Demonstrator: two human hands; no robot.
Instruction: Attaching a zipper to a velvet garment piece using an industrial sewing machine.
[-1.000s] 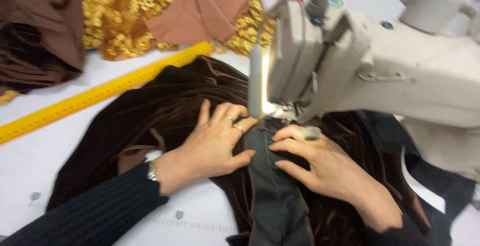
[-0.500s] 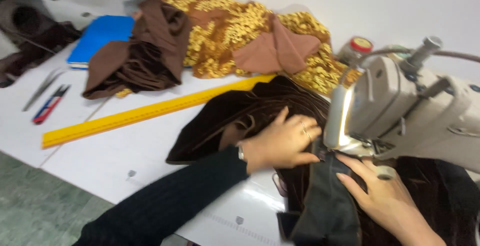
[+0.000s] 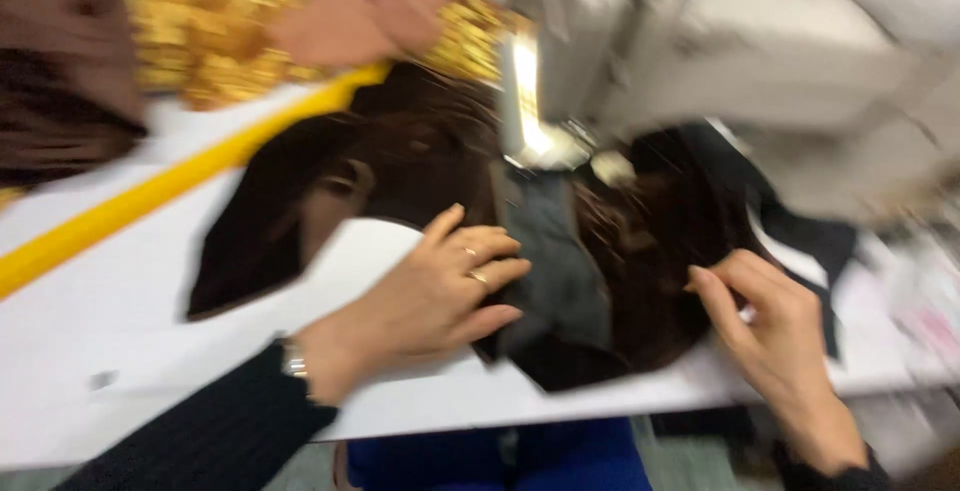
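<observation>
Sliding back from the needle: both hands sit nearer the front edge of the desk (image 3: 150,351) than a second ago, when they pressed the cloth right under the sewing machine (image 3: 700,51). Left hand (image 3: 440,296) lies flat, fingers spread and lightly curled, palm down on the near edge of the dark brown velvet (image 3: 400,166), fingertips touching the grey strip (image 3: 555,251) that runs from the machine foot toward the body. Right hand (image 3: 770,336) has come off the strip and now curls at the right edge of the velvet, fingers bent as if pinching the cloth; whether anything is truly gripped cannot be told through the blur. Velvet bunches between the two hands and spreads away beyond the left fingertips, part of it apparently under the machine head, whose lamp glows just past the grey strip. Judging by the pull-back, the work under the foot is being shifted or drawn toward the body rather than fed on. Beyond the left hand, well apart, a yellow ruler (image 3: 150,201) crosses the desk; farther off lies gold patterned cloth (image 3: 200,21). Black sleeve and wristwatch (image 3: 293,359) show at the left wrist.
</observation>
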